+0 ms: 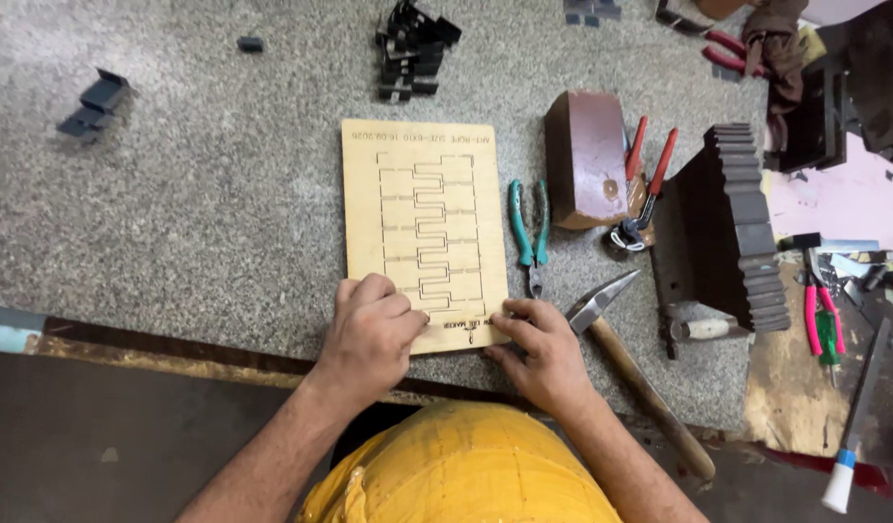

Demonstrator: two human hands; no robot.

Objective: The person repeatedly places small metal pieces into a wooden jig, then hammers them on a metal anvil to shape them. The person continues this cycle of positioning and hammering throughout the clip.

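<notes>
A pale plywood die board [423, 225], cut through with a stepped pattern of slots, lies flat on the speckled grey counter [195, 194], its near edge close to the counter's front lip. The left hand [371, 333] rests curled on the board's near left corner, fingers bent onto the slots there; the right hand [540, 351] pinches the near right corner between thumb and fingers. To work well here, the board wants pressing flat and steady from both corners (a slip would skew it). Right of the board lie green-handled pliers [531, 230] and a hammer [632, 368]; beyond its far edge sits a heap of dark metal pieces [413, 50].
</notes>
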